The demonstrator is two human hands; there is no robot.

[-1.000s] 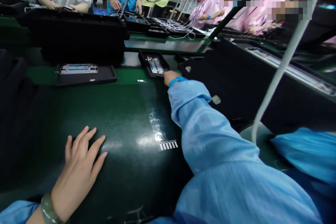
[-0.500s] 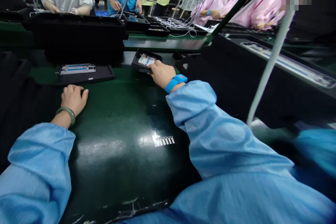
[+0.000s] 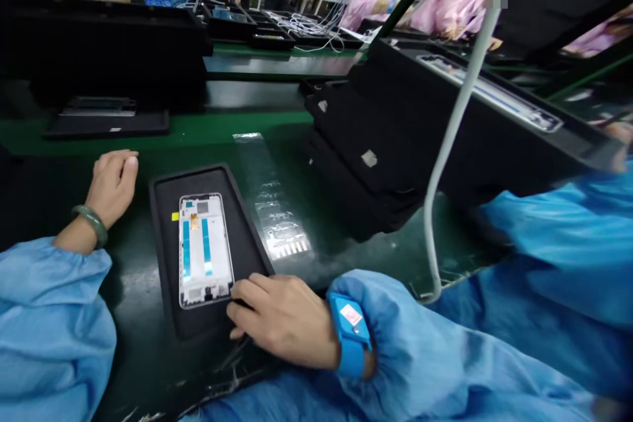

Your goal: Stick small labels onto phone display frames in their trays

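A shallow black tray (image 3: 165,316) lies tilted on the green work surface in front of me. In it rests a silver-white phone frame (image 3: 195,290) with two blue strips and a yellow tab. My right hand (image 3: 284,320), with a blue wrist strap, is closed on the tray's near right edge, fingertips close to the phone frame's lower corner. Left of the tray, apart from it, my left hand (image 3: 113,184) lies loosely bent on the surface with nothing visible in it. A green bangle circles that wrist. The undersides of its fingers are hidden.
Clear film (image 3: 270,198) with white tabs lies right of the tray. Farther back left sits another tray (image 3: 148,124) with a phone part. Stacked black trays (image 3: 366,145) and a grey pole (image 3: 459,119) stand at right. A blue-sleeved person sits there; other people work across the line.
My right hand has drawn the tray with the phone frame from the far side toward me. The view has turned somewhat right. My left hand stays near the surface.
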